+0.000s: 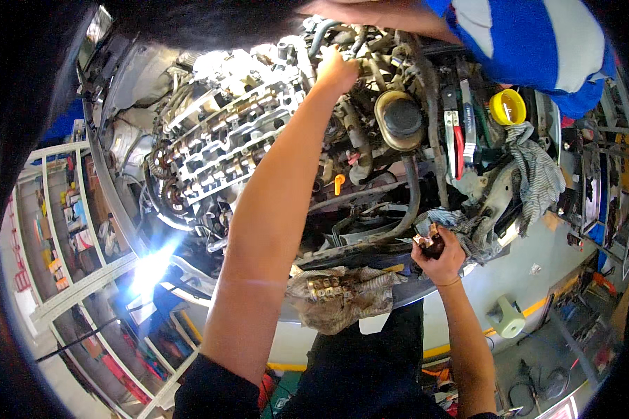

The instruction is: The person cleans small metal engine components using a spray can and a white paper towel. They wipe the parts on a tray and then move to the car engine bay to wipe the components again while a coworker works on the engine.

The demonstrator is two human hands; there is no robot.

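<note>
My left arm stretches across an opened engine (237,133) with its camshafts bare. At the engine's far side, my left hand (337,72) is closed among hoses and pipes; what its fingers grip, if anything, is hidden. Close to the near right edge of the engine bay, my right hand (442,260) is closed round small brownish metal pieces (426,239) that look like camshaft bearing caps. Several similar metal caps (328,288) lie in rows on a dirty cloth (367,297) on the front edge, between my arms.
A co-worker's blue-and-white sleeve (531,42) and bare forearm reach in from the top right. Pliers with red handles (458,150), a yellow cup (507,107) and a striped rag (536,164) lie on the right. An orange dipstick handle (339,183) stands mid-bay. A bright lamp (152,271) shines at left.
</note>
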